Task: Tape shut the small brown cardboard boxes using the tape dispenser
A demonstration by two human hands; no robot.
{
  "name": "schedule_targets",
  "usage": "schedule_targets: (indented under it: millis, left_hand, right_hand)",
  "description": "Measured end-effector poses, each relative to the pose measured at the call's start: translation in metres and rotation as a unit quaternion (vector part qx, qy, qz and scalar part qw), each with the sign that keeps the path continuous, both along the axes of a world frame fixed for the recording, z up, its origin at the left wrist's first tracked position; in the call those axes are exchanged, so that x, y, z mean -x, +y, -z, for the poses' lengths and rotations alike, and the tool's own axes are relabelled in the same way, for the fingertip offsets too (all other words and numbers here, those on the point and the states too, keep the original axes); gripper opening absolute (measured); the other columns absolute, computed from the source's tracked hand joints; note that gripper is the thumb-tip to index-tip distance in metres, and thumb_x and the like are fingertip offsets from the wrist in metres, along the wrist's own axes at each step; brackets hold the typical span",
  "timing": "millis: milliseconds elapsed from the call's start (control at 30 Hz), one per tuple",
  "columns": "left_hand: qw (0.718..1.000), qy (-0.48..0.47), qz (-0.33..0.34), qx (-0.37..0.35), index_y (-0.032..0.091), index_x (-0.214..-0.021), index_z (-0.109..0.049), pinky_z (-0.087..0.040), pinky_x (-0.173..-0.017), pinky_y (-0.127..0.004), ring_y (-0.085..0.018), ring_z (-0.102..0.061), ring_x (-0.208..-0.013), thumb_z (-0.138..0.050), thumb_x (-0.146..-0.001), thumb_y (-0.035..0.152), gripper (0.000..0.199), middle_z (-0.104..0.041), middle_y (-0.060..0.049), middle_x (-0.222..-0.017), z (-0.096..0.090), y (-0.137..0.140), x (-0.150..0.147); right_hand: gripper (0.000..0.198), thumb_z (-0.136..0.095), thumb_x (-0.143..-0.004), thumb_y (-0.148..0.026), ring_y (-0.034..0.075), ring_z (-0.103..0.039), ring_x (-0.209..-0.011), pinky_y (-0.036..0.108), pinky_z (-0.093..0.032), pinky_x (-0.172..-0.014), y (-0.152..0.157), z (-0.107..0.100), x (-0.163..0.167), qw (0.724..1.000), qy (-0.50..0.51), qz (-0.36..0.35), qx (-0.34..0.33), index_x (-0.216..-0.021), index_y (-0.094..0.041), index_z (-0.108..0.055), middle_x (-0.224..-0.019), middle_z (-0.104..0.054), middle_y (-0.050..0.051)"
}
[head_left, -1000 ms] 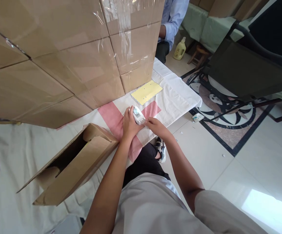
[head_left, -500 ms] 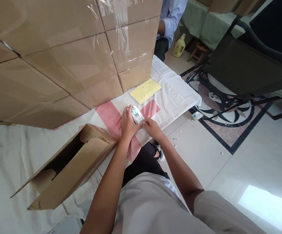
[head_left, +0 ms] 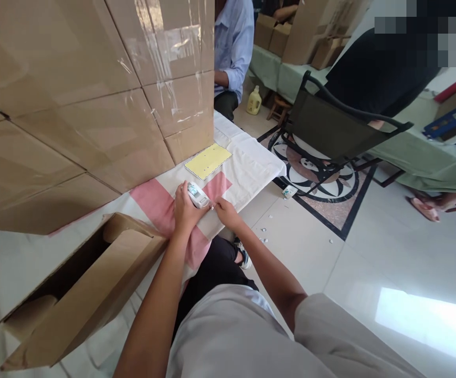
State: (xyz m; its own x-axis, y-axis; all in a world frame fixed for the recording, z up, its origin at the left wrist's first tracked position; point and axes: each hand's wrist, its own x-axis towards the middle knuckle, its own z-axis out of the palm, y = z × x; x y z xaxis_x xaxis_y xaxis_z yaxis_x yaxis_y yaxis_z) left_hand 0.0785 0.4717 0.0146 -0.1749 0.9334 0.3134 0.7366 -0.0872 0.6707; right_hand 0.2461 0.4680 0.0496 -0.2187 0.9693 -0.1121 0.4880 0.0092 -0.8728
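My left hand (head_left: 186, 210) is wrapped round a small white rounded device (head_left: 197, 195) with a greenish label and a grey window. I cannot make out its exact kind. At the near right end of the device, my right hand (head_left: 226, 212) is closed in a pinch. A tiny pale bit shows at its fingertips, too small to name. Both hands are over a cloth with pink patches (head_left: 152, 202). Just beyond them lies a flat yellow card (head_left: 208, 160) with small dark specks.
Taped cardboard boxes (head_left: 89, 131) are stacked at left, an open carton (head_left: 94, 294) nearer me. A person in a blue shirt (head_left: 233, 47) sits behind the stack. On the right stand a folding chair (head_left: 322, 126) and another person. Small scraps (head_left: 263, 229) and a white packet (head_left: 289, 191) lie on the floor.
The whole view has shifted, so things sit further left and mostly lower. My right fingertips have drawn slightly away from the device's end. My left hand keeps its hold.
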Motion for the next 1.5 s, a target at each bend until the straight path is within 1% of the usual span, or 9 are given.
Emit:
schedule_targets:
  millis: [200,400,567,667,733,867,967,1167,1500]
  left_hand:
    - [0.997,-0.052,-0.041,-0.030,0.010,-0.158,-0.036,-0.029,-0.128,-0.062,-0.045,-0.031,-0.157,-0.080,-0.078,0.038,0.095,-0.036,-0.029,-0.165,-0.023,-0.025,-0.018]
    - [0.952,-0.302,0.050,-0.011,0.021,-0.128,-0.067,-0.058,-0.099,-0.039,-0.025,-0.070,-0.115,-0.057,-0.101,0.046,0.039,-0.073,-0.012,-0.121,-0.080,-0.083,-0.025]
    - [0.972,-0.162,0.043,-0.162,0.021,-0.088,-0.071,-0.056,-0.076,-0.029,-0.016,-0.068,-0.080,-0.067,-0.097,0.027,0.012,-0.071,-0.003,-0.084,-0.118,-0.138,-0.005]
    - [0.944,-0.052,-0.044,-0.323,0.019,-0.087,-0.070,-0.053,-0.072,-0.029,-0.015,-0.064,-0.074,-0.069,-0.091,0.011,0.009,-0.068,-0.001,-0.080,-0.136,-0.180,0.019]
    - [0.929,-0.047,-0.102,-0.352,0.019,-0.088,-0.070,-0.051,-0.072,-0.029,-0.015,-0.064,-0.075,-0.070,-0.090,0.009,0.010,-0.067,-0.001,-0.080,-0.146,-0.207,0.040]
    - [0.933,-0.083,-0.204,-0.283,0.019,-0.084,-0.070,-0.047,-0.073,-0.029,-0.014,-0.062,-0.077,-0.069,-0.094,0.016,0.010,-0.066,-0.001,-0.080,-0.160,-0.250,0.085]
    - [0.937,-0.094,-0.255,-0.219,0.019,-0.082,-0.070,-0.047,-0.077,-0.029,-0.015,-0.062,-0.080,-0.069,-0.096,0.026,0.016,-0.067,0.000,-0.082,-0.164,-0.270,0.112]
    - [0.948,-0.159,-0.272,-0.043,0.023,-0.086,-0.072,-0.047,-0.085,-0.029,-0.017,-0.064,-0.091,-0.068,-0.094,0.044,0.023,-0.070,0.000,-0.092,-0.169,-0.280,0.138]
    - [0.954,-0.197,-0.196,0.109,0.024,-0.091,-0.076,-0.051,-0.083,-0.034,-0.022,-0.070,-0.093,-0.069,-0.087,0.053,0.031,-0.078,-0.003,-0.103,-0.158,-0.221,0.150]
  right_hand:
    - [0.022,-0.041,-0.102,-0.032,0.016,-0.046,-0.074,0.027,-0.039,-0.071,-0.036,-0.034,-0.019,0.995,0.075,-0.009,-0.069,-0.083,-0.021,-0.041,-0.078,-0.048,0.000]
    - [0.027,-0.043,-0.106,-0.040,0.017,-0.047,-0.075,0.029,-0.040,-0.072,-0.072,-0.074,-0.013,0.982,0.127,-0.070,-0.122,-0.086,-0.021,-0.044,-0.082,-0.050,0.001]
    - [0.027,-0.047,-0.109,-0.040,0.015,-0.051,-0.073,0.028,-0.042,-0.070,-0.090,-0.080,0.011,0.966,0.138,-0.163,-0.148,-0.091,-0.020,-0.051,-0.084,-0.055,0.001]
    - [0.032,-0.057,-0.106,-0.050,0.018,-0.056,-0.076,0.030,-0.046,-0.070,-0.091,-0.078,0.032,0.966,0.078,-0.171,-0.178,-0.098,-0.019,-0.055,-0.086,-0.060,0.003]
    - [0.038,-0.057,-0.106,-0.054,0.023,-0.062,-0.092,0.036,-0.052,-0.080,-0.087,-0.084,0.051,0.945,0.048,-0.189,-0.262,-0.112,-0.016,-0.059,-0.101,-0.065,0.010]
    - [0.050,-0.047,-0.114,-0.045,0.032,-0.036,-0.152,0.053,-0.036,-0.123,-0.074,-0.109,0.101,0.844,-0.064,-0.311,-0.432,-0.155,-0.018,-0.050,-0.160,-0.047,0.013]
    - [0.054,-0.048,-0.114,-0.042,0.032,-0.016,-0.163,0.060,-0.015,-0.133,-0.067,-0.115,0.137,0.788,-0.182,-0.374,-0.454,-0.163,-0.020,-0.045,-0.171,-0.031,0.005]
    - [0.057,-0.042,-0.116,-0.044,0.031,-0.020,-0.162,0.064,-0.020,-0.131,-0.073,-0.094,0.154,0.801,-0.247,-0.408,-0.363,-0.165,-0.014,-0.042,-0.170,-0.032,0.007]
    - [0.057,-0.037,-0.116,-0.044,0.029,-0.013,-0.163,0.065,-0.024,-0.128,-0.078,-0.093,0.146,0.798,-0.252,-0.410,-0.362,-0.166,-0.015,-0.039,-0.172,-0.026,0.005]
